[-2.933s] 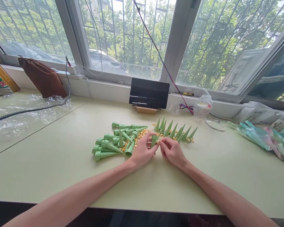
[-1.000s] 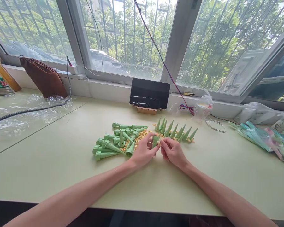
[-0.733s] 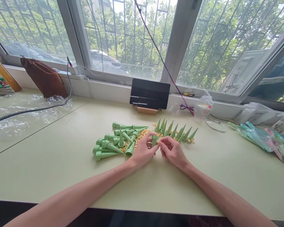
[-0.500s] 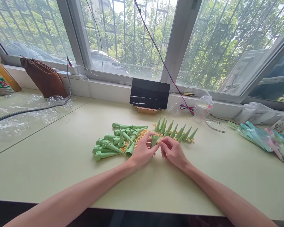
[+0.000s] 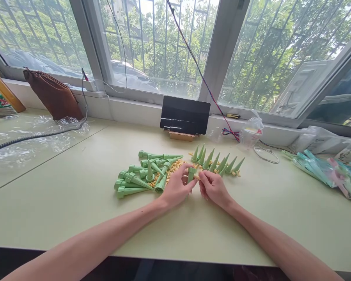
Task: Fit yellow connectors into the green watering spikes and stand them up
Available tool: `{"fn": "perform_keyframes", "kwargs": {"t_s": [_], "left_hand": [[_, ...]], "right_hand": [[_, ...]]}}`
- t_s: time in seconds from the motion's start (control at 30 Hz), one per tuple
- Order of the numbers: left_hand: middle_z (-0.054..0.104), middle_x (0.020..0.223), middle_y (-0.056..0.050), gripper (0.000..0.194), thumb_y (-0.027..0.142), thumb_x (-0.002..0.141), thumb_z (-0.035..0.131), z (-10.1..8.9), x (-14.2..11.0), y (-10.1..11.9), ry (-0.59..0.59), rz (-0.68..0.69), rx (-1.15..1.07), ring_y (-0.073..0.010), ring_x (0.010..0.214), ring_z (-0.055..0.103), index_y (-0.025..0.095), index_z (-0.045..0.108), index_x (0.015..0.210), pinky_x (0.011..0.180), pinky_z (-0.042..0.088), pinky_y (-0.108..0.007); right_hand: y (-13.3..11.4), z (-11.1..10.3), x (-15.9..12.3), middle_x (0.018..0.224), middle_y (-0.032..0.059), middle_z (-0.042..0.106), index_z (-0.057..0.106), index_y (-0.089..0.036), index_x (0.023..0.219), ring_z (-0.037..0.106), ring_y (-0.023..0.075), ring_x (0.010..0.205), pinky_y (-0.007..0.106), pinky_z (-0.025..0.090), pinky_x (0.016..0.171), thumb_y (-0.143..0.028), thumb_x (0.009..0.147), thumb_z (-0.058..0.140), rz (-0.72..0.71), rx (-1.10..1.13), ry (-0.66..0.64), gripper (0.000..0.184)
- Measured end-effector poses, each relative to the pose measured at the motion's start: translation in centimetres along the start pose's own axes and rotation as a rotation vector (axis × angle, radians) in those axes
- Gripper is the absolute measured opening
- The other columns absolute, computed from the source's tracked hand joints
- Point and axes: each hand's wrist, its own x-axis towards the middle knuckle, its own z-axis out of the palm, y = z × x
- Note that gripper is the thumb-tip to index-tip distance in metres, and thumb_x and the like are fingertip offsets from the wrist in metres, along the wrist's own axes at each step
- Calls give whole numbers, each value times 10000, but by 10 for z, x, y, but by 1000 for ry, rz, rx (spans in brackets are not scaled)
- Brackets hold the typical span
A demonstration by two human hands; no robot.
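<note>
My left hand (image 5: 177, 183) is closed around a green plastic plant watering spike (image 5: 191, 174), held with its wide capped end up. Close by on the right, my right hand (image 5: 213, 184) pinches a small yellow plastic piece (image 5: 197, 177) against the side of that spike. Loose green spikes (image 5: 131, 183) lie in a pile to the left of my left hand, with one standing point up. Small yellow pieces (image 5: 174, 167) are heaped between the pile and my left hand, partly hidden by it. Beyond my right hand, several green spikes (image 5: 215, 160) stand in rows, points up, with yellow pieces at their bases.
A dark tablet (image 5: 185, 116) leans on a stand behind the pile. Farther right are a plastic cup in a bag (image 5: 251, 132), a coiled white cable (image 5: 266, 155) and colourful plastic bags (image 5: 327, 169). A brown pouch (image 5: 55, 95) and a black cable (image 5: 41, 135) lie left.
My right hand has shifted very slightly to the right, and more of the yellow piece shows between the hands. The spike in my left hand has barely moved.
</note>
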Motion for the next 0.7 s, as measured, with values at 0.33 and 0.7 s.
{"fn": "perform_keyframes", "kwargs": {"t_s": [0.33, 0.7], "left_hand": [[517, 777, 49, 335, 357, 863, 620, 0, -1, 1, 1, -13, 27, -92, 514, 572, 246, 491, 1152, 510, 485, -238], [564, 793, 38, 345, 372, 850, 637, -1, 1, 1, -12, -7, -12, -92, 509, 574, 238, 490, 1132, 512, 488, -237]], "right_hand": [[-6, 0, -2, 522, -58, 533, 569, -197, 883, 482, 102, 379, 228, 406, 398, -424, 956, 553, -27, 17, -29, 239], [-4, 0, -2, 539, -58, 553, 519, -215, 833, 483, 108, 342, 225, 378, 323, -508, 948, 530, 37, 72, -25, 315]]}}
